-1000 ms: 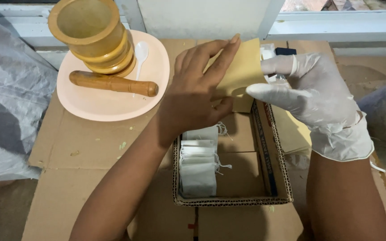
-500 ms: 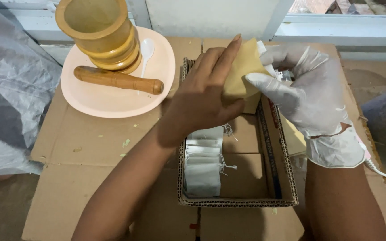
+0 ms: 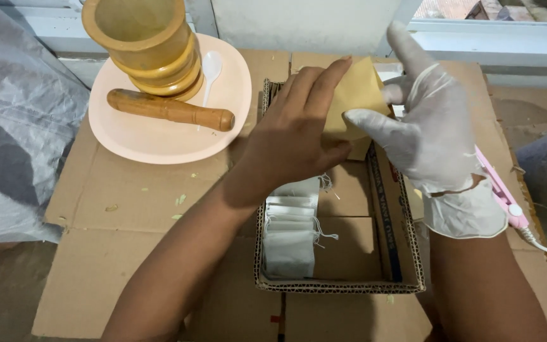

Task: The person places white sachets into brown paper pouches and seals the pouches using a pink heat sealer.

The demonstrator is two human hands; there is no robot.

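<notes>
Cardboard forms the work surface: flattened sheets (image 3: 128,215) lie under everything, and nearest you a shallow cardboard tray (image 3: 340,288) holds a row of white drawstring sachets (image 3: 289,228) stacked along its left wall, apparently so they stay upright and together. Above the tray's far end, your bare left hand (image 3: 292,136) is partly closed round a yellow paper packet (image 3: 356,95), fingers flat across its face and thumb beneath, which steadies it. Your gloved right hand (image 3: 432,133) meets the packet from the other side, thumb pressed to its edge, remaining fingers spread and raised; both hands share the hold. Just beside the right wrist, a pink handheld tool (image 3: 504,199) with a cord rests on the cardboard, within easy reach. Farther left, a peach plate (image 3: 147,142) carries a wooden pestle (image 3: 169,109), a white plastic spoon (image 3: 210,69) and, at the back, a wooden mortar (image 3: 144,38), grouped well apart from the tray.
</notes>
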